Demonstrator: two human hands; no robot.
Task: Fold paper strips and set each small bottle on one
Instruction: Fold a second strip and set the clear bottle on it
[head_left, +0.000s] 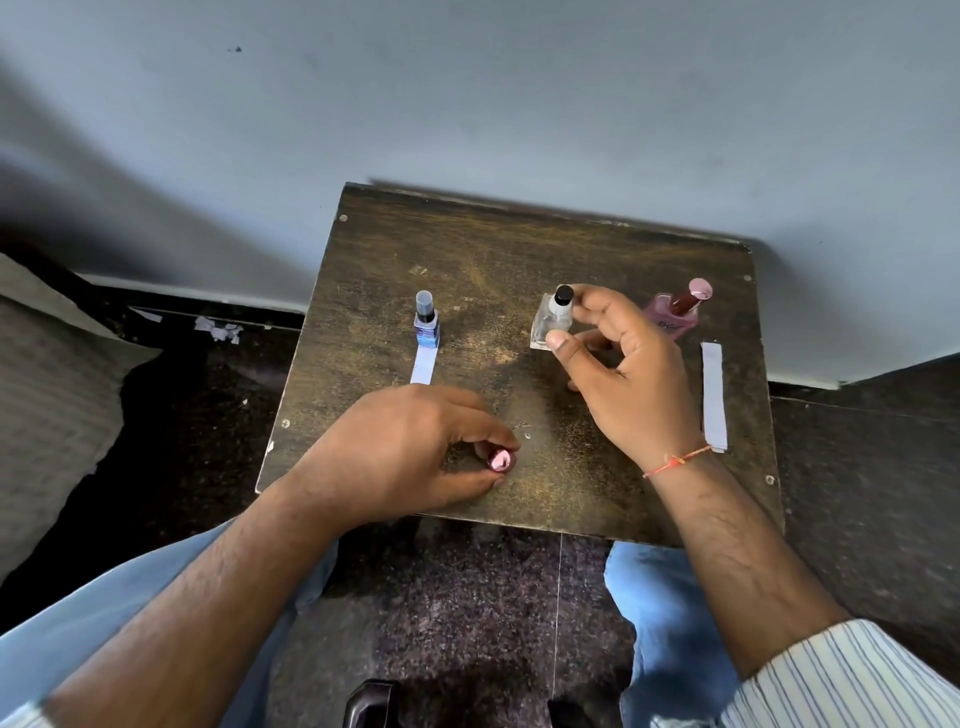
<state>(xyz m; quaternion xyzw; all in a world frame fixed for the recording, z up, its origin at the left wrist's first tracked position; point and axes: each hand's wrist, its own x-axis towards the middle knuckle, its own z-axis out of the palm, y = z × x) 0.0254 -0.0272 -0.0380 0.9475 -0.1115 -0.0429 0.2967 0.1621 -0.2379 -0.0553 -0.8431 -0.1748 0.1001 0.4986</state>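
Note:
On the small dark wooden table (519, 249), a blue bottle (426, 322) with a dark cap stands on the far end of a folded white paper strip (423, 366) at the left. My right hand (623, 374) grips a clear square bottle (553, 319) with a black cap between thumb and fingers at the table's middle. Behind that hand stands a pink bottle (675, 312) with a shiny pink cap. A long flat paper strip (714, 395) lies at the right. My left hand (405, 452) closes around a small bottle near the front edge; only its pink metallic cap (501, 460) shows.
A pale wall rises right behind the table. Scraps of torn paper (218, 330) lie on the dark floor to the left, beside a grey cushion (47, 395). My knees in light blue trousers (670, 623) sit just under the table's front edge.

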